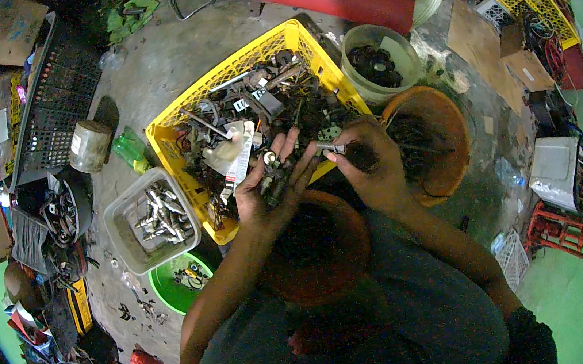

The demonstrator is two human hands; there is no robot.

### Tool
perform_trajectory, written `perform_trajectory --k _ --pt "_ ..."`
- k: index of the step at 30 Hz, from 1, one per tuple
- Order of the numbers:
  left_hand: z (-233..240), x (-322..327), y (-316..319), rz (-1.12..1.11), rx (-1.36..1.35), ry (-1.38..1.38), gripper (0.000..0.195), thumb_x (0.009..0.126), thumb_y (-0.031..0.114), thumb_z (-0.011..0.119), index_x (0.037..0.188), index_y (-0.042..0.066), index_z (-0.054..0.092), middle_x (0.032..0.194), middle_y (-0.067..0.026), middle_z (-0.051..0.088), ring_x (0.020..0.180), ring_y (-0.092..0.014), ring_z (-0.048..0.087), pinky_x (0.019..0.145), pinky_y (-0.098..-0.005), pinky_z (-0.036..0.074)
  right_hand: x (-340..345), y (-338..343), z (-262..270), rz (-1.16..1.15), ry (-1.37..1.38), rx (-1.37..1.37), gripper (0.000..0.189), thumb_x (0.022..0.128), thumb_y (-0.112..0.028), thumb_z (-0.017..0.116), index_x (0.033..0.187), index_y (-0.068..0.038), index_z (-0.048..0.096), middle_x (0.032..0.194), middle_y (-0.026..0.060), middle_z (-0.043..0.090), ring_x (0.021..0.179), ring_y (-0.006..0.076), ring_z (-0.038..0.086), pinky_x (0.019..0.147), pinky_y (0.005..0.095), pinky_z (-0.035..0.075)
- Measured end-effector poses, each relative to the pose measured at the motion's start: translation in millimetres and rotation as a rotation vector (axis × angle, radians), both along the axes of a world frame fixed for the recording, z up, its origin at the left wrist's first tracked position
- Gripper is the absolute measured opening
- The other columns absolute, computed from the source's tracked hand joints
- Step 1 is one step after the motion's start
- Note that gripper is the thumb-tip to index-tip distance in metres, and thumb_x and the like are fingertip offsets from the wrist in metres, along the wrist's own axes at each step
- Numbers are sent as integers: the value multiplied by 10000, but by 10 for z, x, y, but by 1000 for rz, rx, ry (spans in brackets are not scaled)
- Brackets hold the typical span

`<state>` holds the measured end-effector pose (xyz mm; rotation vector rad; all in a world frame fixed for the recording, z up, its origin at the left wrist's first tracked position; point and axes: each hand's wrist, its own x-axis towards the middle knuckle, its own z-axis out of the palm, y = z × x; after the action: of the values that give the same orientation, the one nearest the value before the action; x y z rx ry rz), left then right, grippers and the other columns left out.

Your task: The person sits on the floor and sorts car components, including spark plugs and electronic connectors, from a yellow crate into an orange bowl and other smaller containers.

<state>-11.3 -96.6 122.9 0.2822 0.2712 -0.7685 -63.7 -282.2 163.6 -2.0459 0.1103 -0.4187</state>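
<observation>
My left hand (272, 184) is turned palm up over the near edge of a yellow plastic crate (216, 70), with several small dark and metallic parts lying on it. To its right, my right hand (372, 163) pinches a short silvery cylindrical metal part (330, 147) between thumb and fingers. Mixed scrap parts fill the crate, among them a dark rectangular box (267, 102), metal rods and a crumpled clear plastic packet (229, 151). A round reddish-brown tub (346, 202) with a dark interior stands just below my hands, close to my body.
Left of the crate, a clear plastic tub (125, 242) holds silvery metal parts, beside a green basin (165, 292) with small pieces. A green bottle (130, 152) and a worn can (90, 146) are behind. At right stand a translucent bucket (407, 51) and an orange tub (460, 143).
</observation>
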Motion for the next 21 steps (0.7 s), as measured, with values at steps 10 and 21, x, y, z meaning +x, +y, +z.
perform_trajectory --k 10,21 --pt "-246 -45 -45 -114 -1 68 433 940 285 529 1265 3 572 1500 -159 407 1399 -429 326 1192 -520 210 -498 -432 -360 -205 56 -303 249 770 -35 766 970 -41 618 927 117 634 819 255 643 734 346 515" --pt "-278 -109 -144 -200 158 138 396 1042 234 351 1336 -15 444 1448 -208 439 1327 -415 438 1123 -496 361 -790 -963 -518 -351 131 -439 215 812 -71 736 1010 -26 665 1003 152 633 883 287 655 779 375 537"
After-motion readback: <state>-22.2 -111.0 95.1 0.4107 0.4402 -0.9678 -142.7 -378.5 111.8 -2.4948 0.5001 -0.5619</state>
